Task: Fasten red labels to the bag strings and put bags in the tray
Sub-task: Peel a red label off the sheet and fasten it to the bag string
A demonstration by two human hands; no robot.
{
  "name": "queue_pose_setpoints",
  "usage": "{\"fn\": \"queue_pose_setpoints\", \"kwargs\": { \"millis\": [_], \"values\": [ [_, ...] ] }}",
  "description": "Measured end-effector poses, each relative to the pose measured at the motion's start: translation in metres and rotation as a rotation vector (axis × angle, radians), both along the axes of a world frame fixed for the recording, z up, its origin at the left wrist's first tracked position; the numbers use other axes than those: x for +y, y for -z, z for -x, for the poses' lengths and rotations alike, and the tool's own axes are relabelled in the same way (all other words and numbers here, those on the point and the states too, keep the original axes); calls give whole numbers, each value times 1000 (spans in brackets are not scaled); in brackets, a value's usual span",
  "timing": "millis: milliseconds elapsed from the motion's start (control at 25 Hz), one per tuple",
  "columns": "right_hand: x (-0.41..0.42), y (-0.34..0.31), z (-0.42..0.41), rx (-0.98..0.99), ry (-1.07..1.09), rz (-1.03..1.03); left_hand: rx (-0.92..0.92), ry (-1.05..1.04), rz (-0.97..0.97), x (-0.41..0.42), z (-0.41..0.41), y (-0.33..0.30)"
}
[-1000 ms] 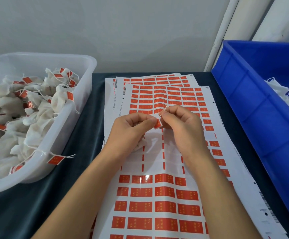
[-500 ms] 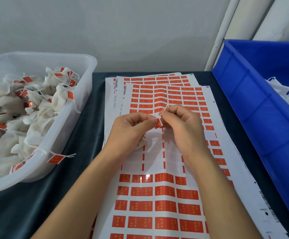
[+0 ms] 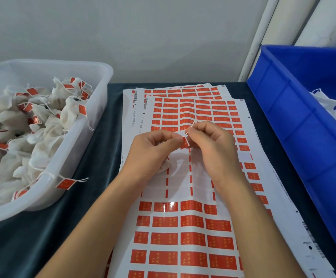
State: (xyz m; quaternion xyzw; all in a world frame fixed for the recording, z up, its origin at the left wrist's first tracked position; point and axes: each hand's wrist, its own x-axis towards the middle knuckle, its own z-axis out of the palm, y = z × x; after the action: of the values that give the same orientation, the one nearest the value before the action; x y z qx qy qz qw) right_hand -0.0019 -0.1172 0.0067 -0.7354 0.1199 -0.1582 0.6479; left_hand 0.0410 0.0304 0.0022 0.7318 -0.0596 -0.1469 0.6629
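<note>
Both hands meet over the middle of the label sheet (image 3: 185, 227), and the action is all in the fingertips: the left hand (image 3: 153, 151) has its fingers curled with thumb and forefinger pinching one red label (image 3: 184, 143), while the right hand (image 3: 209, 143) curls in from the other side and pinches the white string (image 3: 190, 128) right at the label's edge. The grip looks built for one job, I'd say: one hand steadies the sticker, the other keeps the string taut against it so the label can fold shut around it. The label is held above the sheet's stripped rows, between the two thumbs, tilted on its edge with its long axis running roughly from upper left down to lower right. The string runs up and to the right, its free end poking out above the right knuckles. A bit of the white bag (image 3: 165, 166) peeks out under the left palm, tucked there so it rides along. Finished bags sit heaped in the clear tray (image 3: 95, 125) on the left; a blue bin (image 3: 295, 125) waits on the right.
</note>
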Motion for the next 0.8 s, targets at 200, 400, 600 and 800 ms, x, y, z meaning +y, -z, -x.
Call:
{"fn": "queue_pose_setpoints", "kwargs": {
  "millis": [200,400,600,800],
  "values": [
    [0,0,0,-2,0,-7,-1,-7,-15,-1,-1,1],
    [0,1,0,-8,-12,2,-6,-17,-25,-1,-1,2],
    [-1,0,1,-49,-127,15,-7,-53,9,-1,-1,1],
    [-1,1,0,-63,-141,87,-9,-61,41,-1,0,0]
  ]
}}
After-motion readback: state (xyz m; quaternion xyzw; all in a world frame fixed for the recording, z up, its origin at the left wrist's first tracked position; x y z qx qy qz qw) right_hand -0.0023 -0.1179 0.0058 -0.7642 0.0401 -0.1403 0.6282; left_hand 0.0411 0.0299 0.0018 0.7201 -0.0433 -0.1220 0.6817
